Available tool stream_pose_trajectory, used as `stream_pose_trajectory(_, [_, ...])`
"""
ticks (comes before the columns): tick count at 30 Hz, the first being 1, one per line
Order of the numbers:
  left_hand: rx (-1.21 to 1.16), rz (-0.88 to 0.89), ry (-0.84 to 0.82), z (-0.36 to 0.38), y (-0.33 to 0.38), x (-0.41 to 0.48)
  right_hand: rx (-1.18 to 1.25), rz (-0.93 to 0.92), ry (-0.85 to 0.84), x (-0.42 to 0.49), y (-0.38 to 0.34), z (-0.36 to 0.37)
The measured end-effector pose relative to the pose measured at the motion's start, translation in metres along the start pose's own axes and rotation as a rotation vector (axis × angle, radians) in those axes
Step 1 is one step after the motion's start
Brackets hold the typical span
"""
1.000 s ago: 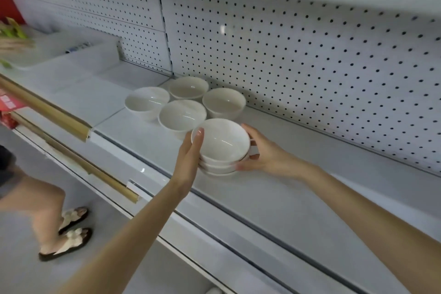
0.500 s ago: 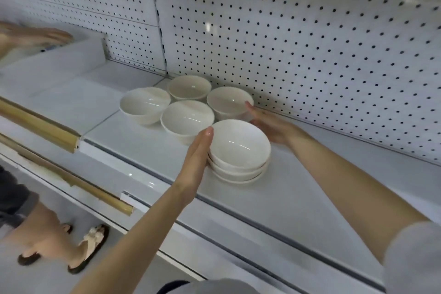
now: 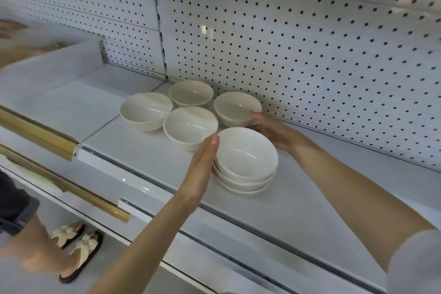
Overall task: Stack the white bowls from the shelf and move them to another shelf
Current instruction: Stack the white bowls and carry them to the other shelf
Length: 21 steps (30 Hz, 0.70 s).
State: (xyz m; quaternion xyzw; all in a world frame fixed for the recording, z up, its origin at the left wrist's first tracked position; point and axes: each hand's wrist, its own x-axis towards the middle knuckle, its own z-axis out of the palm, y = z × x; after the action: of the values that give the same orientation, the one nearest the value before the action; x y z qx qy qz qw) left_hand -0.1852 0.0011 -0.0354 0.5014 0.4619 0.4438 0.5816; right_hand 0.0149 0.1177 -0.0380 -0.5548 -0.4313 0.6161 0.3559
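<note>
A stack of three white bowls (image 3: 246,160) stands on the white shelf (image 3: 298,207), near its front. My left hand (image 3: 202,167) lies flat, fingers straight, against the stack's left side. My right hand (image 3: 272,129) reaches behind the stack, and its fingers touch the near right side of the back right bowl (image 3: 235,107). Whether they curl round that bowl is hard to tell. Three more single bowls stand close by: a back middle bowl (image 3: 191,92), a left bowl (image 3: 146,111) and a middle bowl (image 3: 189,126) just left of the stack.
A white pegboard wall (image 3: 310,55) backs the shelf. Gold rails (image 3: 38,132) run along the shelf edges at left. A white box (image 3: 47,64) sits on the far left. Another person stands at left, with sandalled feet (image 3: 78,248) on the floor and a blurred hand (image 3: 12,28).
My right hand has left the stack's right side and reached back to the back right bowl. My left hand stays against the stack. The view has moved closer.
</note>
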Motion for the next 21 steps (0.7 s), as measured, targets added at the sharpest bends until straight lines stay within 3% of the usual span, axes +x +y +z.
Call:
stream_pose_trajectory(6, [0.176,0.115,0.048,-0.012,0.000,-0.002,0.006,-0.065,0.176,-0.036,-0.038,-0.023])
stream_pose_trajectory(12, [0.087,0.171,0.073,-0.020,0.018,0.004,-0.011,-0.113,0.096,-0.106,-0.073,-0.030])
stream_pose_trajectory(21, [0.100,0.273,-0.037,-0.002,0.030,0.001,-0.104,-0.027,-0.054,-0.146,-0.056,0.002])
